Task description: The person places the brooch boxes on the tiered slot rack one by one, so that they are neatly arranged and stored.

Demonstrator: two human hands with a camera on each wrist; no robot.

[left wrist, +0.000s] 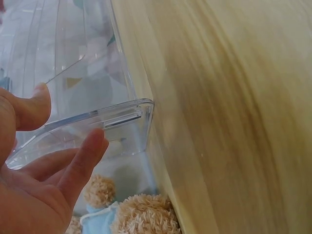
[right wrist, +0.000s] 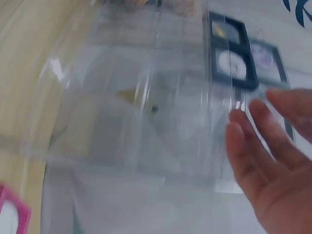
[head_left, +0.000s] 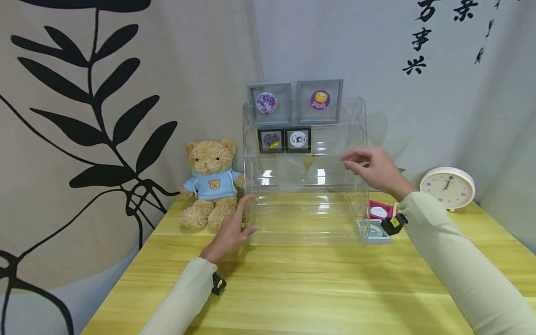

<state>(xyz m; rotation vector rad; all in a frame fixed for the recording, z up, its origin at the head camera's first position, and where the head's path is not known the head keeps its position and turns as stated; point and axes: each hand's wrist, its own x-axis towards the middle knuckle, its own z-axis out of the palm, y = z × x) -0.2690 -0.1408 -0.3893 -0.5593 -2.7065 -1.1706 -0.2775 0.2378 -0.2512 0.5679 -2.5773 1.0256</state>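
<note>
A clear acrylic display rack (head_left: 301, 223) with tiered shelves stands on the wooden table. Its lower left side panel lies between the thumb and fingers of my left hand (head_left: 228, 237), which grips it near the front edge (left wrist: 124, 103). Raised before the rack's right side is my right hand (head_left: 374, 170), holding nothing, its fingers loosely bent. On the top shelf stand two grey frames with round badges, one purple-patterned (head_left: 266, 103) and one with a yellow character (head_left: 320, 99). Below them, two small black frames (head_left: 271, 140) (right wrist: 234, 67) sit side by side on the second shelf.
Left of the rack sits a teddy bear (head_left: 211, 184) in a blue hoodie. To its right lie a pink-red frame (head_left: 387, 207) and a pale grey-blue frame (head_left: 380, 240), partly seen through the acrylic. Farther right stands a round white clock (head_left: 447, 188).
</note>
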